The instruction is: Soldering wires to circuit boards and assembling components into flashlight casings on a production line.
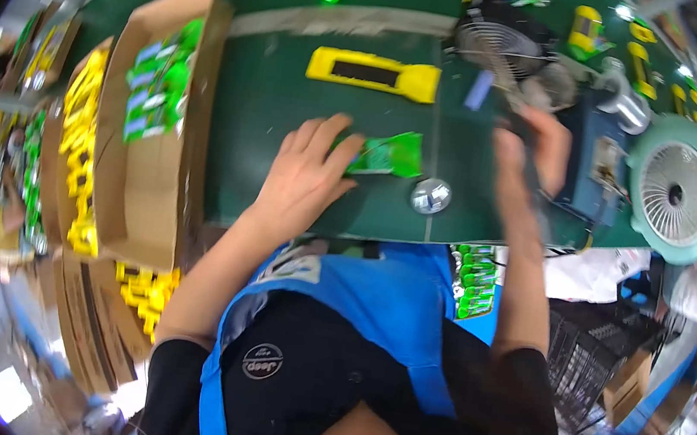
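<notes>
On the green worktop, my left hand (306, 173) holds down one end of a green plastic casing (393, 155) between thumb and forefinger. Its other fingers stretch over the table. Just right of the casing sits a shiny, round, silver reflector (431, 195). Farther back lies a yellow flashlight-shaped casing (373, 74) with a dark strip along its middle. My right hand (539, 150), blurred by motion, is raised at the right with its fingers curled round something dark and slim that I cannot make out.
A cardboard box (143, 192) with green pieces stands at the left, beside a pile of yellow parts (83, 150). Behind my right hand are a small black wire-guarded fan (500, 45) and a blue box-shaped device (590, 160). A pale green fan (678, 188) stands far right.
</notes>
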Demonstrator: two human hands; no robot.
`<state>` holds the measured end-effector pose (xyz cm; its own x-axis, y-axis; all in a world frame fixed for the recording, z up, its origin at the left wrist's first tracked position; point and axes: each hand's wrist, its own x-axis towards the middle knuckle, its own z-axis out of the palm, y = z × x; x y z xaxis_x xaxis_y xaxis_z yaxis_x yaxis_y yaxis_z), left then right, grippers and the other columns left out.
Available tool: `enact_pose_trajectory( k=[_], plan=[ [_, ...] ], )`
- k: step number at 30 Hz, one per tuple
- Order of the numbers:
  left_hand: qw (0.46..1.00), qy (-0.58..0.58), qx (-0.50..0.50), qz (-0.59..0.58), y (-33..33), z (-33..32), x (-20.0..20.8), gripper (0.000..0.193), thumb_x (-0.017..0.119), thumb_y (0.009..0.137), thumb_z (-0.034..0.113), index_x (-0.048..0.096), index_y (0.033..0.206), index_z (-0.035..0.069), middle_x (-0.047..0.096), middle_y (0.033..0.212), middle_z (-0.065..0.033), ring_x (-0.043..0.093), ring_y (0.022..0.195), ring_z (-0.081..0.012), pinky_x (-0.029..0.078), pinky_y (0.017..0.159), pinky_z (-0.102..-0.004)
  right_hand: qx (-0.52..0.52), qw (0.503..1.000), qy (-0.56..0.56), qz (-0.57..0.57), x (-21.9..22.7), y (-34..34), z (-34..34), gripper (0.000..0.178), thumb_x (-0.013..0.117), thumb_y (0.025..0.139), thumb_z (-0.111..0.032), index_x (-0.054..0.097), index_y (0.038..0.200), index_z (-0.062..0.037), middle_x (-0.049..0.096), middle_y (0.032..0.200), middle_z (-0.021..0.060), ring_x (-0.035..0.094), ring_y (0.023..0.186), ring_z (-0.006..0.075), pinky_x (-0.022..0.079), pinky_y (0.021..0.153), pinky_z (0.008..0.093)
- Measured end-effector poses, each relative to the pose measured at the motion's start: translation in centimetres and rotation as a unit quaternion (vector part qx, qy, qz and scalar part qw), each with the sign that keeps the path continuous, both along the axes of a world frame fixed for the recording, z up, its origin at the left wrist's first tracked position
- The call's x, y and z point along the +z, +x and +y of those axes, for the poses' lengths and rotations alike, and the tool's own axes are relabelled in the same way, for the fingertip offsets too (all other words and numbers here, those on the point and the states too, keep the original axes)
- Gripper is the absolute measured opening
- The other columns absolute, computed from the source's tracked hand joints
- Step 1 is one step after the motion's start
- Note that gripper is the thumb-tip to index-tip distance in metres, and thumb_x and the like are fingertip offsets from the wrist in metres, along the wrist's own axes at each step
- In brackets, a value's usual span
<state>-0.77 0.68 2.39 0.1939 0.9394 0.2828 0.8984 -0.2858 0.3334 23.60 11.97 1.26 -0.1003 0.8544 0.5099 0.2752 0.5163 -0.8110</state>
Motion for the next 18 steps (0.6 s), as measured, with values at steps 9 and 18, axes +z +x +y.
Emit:
enact_pose_trajectory(
  k=[9,18],
  plan=[
    [0.966,0.033,0.005,-0.256,0.8,1.9,-1.9,0.024,0.070,0.076,0.001,0.070,0.100,0.007,0.063,0.087,-0.0062,0.055,0.073,-0.0200,0.046,0.063,-0.0320,0.160,0.893,-0.251,0.338,-5.5,3.1,-6.2,0.033,0.064,0.087,-0.025,0.046,0.100,-0.0003,0.054,0.088,0.0121,0.055,0.075,0.0181,0.046,0.069,0.0309],
    [0.894,-0.174,0.110,-0.399,0.7,2.3,-1.7,0.013,0.067,0.079,-0.004,0.060,0.090,-0.001,0.060,0.081,-0.0037,0.051,0.067,-0.0080,0.040,0.056,-0.0200,0.150,0.945,-0.261,0.127,-3.6,1.4,-5.9,0.016,0.057,0.087,-0.015,0.049,0.094,-0.0024,0.064,0.068,0.0082,0.058,0.069,0.0117,0.030,0.107,0.0428]
  ],
)
